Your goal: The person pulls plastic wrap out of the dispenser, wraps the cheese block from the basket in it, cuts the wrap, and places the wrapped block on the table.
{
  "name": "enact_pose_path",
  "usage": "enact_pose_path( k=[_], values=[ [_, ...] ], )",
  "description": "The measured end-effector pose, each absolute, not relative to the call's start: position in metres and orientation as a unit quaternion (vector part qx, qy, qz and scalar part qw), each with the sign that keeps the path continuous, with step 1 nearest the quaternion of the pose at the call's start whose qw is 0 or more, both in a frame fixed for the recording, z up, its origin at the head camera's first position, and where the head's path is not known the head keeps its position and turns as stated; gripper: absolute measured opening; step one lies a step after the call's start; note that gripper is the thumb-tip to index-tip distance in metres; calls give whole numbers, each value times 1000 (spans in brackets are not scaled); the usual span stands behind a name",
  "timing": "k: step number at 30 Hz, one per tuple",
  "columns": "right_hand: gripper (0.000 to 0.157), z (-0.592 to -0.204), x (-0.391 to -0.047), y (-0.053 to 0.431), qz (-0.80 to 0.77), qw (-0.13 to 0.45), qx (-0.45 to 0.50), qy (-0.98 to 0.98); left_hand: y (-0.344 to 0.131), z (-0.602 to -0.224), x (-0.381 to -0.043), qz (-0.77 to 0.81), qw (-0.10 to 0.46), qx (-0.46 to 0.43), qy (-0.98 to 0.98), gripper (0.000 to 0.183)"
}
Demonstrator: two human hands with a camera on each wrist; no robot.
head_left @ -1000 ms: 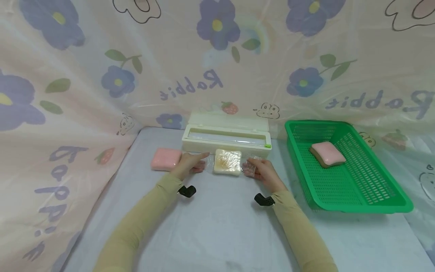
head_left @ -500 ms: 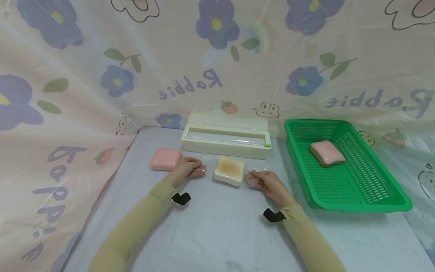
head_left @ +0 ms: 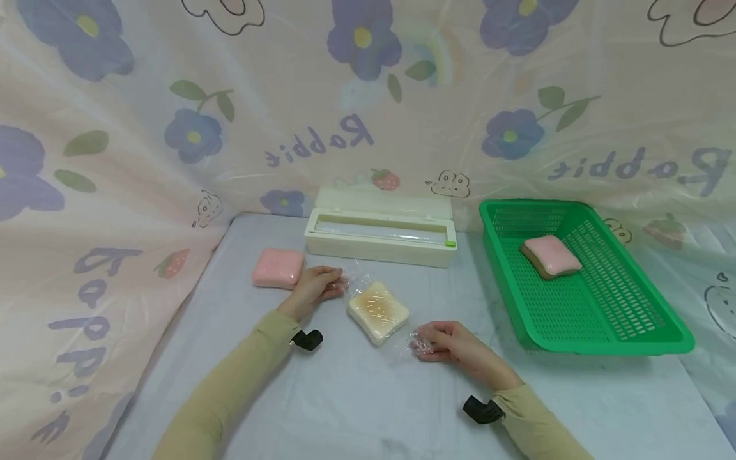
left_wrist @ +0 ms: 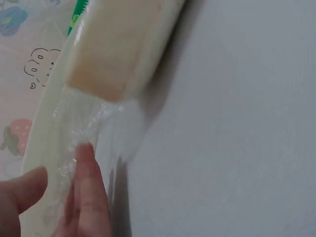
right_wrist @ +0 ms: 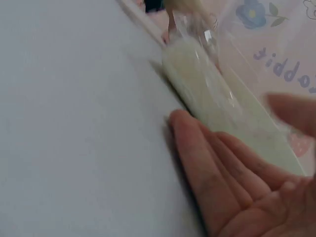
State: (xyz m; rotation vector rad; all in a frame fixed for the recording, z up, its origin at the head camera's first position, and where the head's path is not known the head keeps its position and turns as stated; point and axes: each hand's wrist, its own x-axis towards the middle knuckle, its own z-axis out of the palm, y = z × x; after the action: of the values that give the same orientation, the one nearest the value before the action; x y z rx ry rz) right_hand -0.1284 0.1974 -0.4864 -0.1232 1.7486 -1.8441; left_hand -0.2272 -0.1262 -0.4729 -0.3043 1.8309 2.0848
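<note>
In the head view a toast slice (head_left: 378, 312), toy-like and wrapped in clear plastic wrap (head_left: 359, 279), lies turned diagonally between my hands. My left hand (head_left: 315, 289) holds the crumpled wrap end at its upper left. The opposite wrap end (head_left: 405, 343) is in the fingers of my right hand (head_left: 451, 345), lower right. The left wrist view shows film (left_wrist: 89, 116) running from the slice to the left fingers (left_wrist: 91, 197). In the right wrist view the right fingers (right_wrist: 197, 158) lie beside the wrapped slice, thumb apart from them. How tightly each hand grips is unclear.
Behind the slice stands a white plastic-wrap dispenser (head_left: 379, 249), lid up. A pink-topped slice (head_left: 278, 267) lies by the left hand. On the right, a green basket (head_left: 520, 319) contains another pink slice (head_left: 552, 255). A printed curtain (head_left: 287, 96) hangs around the table.
The wrapped toast slice has come away from the dispenser, toward me, and turned to a diagonal. My right hand has moved down and toward me; my left hand has shifted slightly.
</note>
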Motion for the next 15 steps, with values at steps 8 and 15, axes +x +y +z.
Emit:
enact_pose_path(
  k=[8, 15],
  values=[
    [68, -481, -161, 199, -723, 245, -87, 639, -134, -463, -203, 725, 233, -138, 633, 55],
    [77, -483, -182, 186, -751, 309, -126, 570, -130, -464, -175, 692, 321, -73, 642, 63]
  ],
)
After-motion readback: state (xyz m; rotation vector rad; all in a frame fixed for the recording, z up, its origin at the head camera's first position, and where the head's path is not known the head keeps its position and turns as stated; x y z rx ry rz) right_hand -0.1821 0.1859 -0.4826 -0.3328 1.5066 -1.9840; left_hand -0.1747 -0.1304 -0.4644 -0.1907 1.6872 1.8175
